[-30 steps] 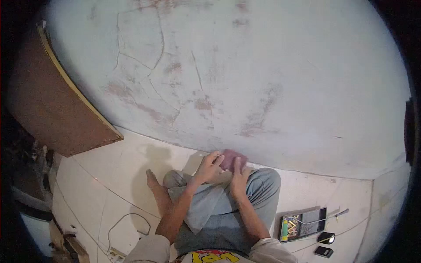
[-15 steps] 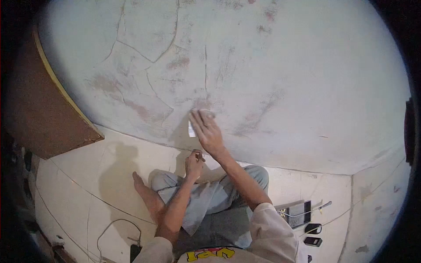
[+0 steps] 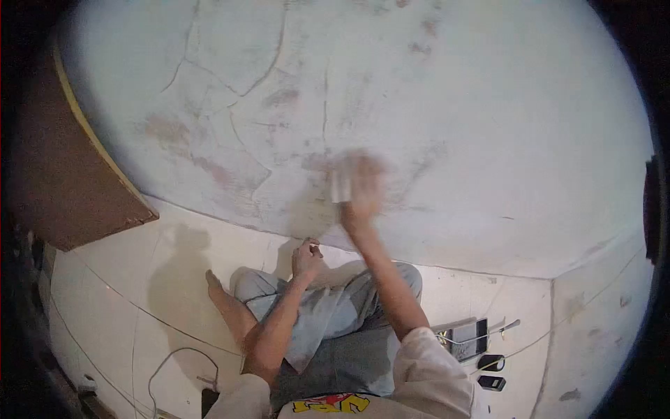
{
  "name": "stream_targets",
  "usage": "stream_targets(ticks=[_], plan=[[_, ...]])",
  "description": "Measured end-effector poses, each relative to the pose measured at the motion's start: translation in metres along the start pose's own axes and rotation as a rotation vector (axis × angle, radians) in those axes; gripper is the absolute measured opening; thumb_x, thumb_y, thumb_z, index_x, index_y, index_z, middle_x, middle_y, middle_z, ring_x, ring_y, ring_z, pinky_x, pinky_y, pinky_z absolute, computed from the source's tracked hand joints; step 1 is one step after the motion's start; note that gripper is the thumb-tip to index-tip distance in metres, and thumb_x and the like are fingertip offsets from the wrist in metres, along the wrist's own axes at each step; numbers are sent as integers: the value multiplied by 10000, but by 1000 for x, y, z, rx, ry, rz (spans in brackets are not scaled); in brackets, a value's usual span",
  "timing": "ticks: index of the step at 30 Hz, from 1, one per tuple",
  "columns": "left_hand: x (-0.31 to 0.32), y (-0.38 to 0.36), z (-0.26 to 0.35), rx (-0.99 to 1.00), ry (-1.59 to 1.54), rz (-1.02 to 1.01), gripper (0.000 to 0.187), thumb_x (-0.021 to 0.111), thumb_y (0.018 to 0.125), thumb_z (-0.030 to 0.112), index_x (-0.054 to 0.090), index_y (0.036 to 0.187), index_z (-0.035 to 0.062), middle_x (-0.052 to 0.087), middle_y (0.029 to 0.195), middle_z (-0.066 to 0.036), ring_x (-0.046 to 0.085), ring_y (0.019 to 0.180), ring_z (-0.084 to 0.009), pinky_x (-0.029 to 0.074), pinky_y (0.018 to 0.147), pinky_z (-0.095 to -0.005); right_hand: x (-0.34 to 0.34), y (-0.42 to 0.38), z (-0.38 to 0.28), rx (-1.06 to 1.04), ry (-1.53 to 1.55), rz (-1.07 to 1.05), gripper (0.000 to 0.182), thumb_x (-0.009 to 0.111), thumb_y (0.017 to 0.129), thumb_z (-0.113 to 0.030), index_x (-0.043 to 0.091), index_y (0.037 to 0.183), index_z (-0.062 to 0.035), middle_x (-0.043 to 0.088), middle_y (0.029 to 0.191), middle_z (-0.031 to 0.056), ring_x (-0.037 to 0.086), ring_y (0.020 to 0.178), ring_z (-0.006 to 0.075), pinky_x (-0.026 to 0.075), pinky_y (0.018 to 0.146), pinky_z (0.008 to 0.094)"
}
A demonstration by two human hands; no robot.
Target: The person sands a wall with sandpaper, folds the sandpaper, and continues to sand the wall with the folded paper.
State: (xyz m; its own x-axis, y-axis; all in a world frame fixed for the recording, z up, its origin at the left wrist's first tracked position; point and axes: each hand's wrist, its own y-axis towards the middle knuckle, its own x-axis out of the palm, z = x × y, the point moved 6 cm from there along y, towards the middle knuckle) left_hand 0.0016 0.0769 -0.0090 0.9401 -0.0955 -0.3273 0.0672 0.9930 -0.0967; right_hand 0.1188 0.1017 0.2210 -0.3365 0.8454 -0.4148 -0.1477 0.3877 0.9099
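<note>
My right hand (image 3: 363, 188), smeared by motion, presses against the pale wall (image 3: 488, 140). Under its palm a white folded paper sheet (image 3: 340, 185) shows along the left side; the face toward the wall is hidden. Around it the wall bears cracks and reddish-grey scuffed patches. Lower down, over my crossed legs and close to the foot of the wall, my left hand (image 3: 306, 260) is closed with its fingers curled. Something small and light may sit between its thumb and fingers, but I cannot make it out.
A brown panel with a yellow edge (image 3: 105, 160) stands against the wall at left. On the tiled floor (image 3: 174, 279) to my right lie a dark flat tray-like object (image 3: 467, 340) and two small black items (image 3: 492, 362). A dark cable (image 3: 174, 353) loops at lower left.
My right hand has slid right along the wall with the white sheet, and is now blurred. My left hand stays closed in nearly the same place. The view has shifted slightly.
</note>
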Motion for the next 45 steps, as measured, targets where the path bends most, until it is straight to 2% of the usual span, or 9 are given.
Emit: stream_targets(ticks=[6, 9, 13, 20, 23, 27, 30, 38, 45], plan=[[-6, 14, -40, -42, 24, 54, 160, 548, 853, 122, 575, 987, 39, 675, 748, -144, 659, 761, -315, 483, 710, -421, 9, 16, -22, -28, 240, -590, 485, 470, 865, -129, 457, 1338, -23, 451, 1394, 136, 411, 1297, 311, 323, 1077, 372], [-5, 6, -38, -61, 11, 67, 157, 554, 849, 133, 583, 967, 34, 675, 767, -153, 656, 777, -325, 481, 711, -434, -74, 32, 35, -133, -164, 206, 483, 553, 878, -144, 455, 1330, -5, 445, 1392, 174, 381, 1322, 317, 262, 1111, 462], [4, 5, -22, -37, 74, 12, 167, 559, 845, 163, 600, 937, 30, 672, 804, -165, 654, 784, -324, 484, 713, -436, -113, 28, 93, 926, 641, 732, 442, 480, 948, -112, 391, 1348, 52, 373, 1417, 237, 293, 1367, 330, 182, 1130, 505], [-1, -2, -10, 1, 77, -31, 188, 568, 844, 190, 616, 977, 65, 668, 795, -159, 642, 797, -341, 483, 736, -442, 10, -6, -53, -403, 235, -559, 476, 478, 861, -126, 473, 1325, -22, 460, 1386, 141, 422, 1295, 281, 259, 1116, 434], [-4, 1, -19, -72, 126, -43, 199, 574, 845, 201, 620, 993, 76, 666, 824, -169, 634, 838, -351, 475, 757, -452, -10, 16, -5, 28, 290, -664, 526, 528, 836, -90, 444, 1351, -18, 405, 1435, 117, 363, 1333, 309, 276, 1117, 406], [-3, -2, -10, -51, 147, -33, 198, 573, 846, 200, 620, 989, 71, 661, 868, -186, 624, 880, -359, 466, 779, -467, -117, 83, 38, 99, 33, 431, 483, 537, 857, -12, 459, 1334, -3, 360, 1436, 214, 260, 1380, 349, 181, 1133, 507], [6, 3, -19, -17, 162, -40, 200, 572, 846, 195, 617, 994, 69, 661, 853, -185, 626, 863, -362, 467, 773, -467, -96, 87, 19, 206, 147, 426, 482, 511, 856, -15, 454, 1333, 12, 350, 1434, 236, 253, 1385, 346, 160, 1139, 499], [1, 5, -21, 29, 127, -42, 204, 567, 840, 175, 608, 1008, 66, 658, 807, -192, 627, 816, -366, 476, 751, -468, -12, 28, -20, -202, 275, -789, 528, 467, 867, -180, 415, 1364, -10, 421, 1405, 126, 436, 1274, 286, 383, 1050, 391], [2, 1, -11, 26, 177, -4, 235, 573, 832, 194, 605, 1014, 49, 658, 842, -206, 621, 833, -386, 478, 759, -477, -129, 108, 64, 275, 363, 593, 398, 452, 936, -107, 470, 1320, -4, 409, 1421, 166, 371, 1326, 327, 248, 1117, 453]])
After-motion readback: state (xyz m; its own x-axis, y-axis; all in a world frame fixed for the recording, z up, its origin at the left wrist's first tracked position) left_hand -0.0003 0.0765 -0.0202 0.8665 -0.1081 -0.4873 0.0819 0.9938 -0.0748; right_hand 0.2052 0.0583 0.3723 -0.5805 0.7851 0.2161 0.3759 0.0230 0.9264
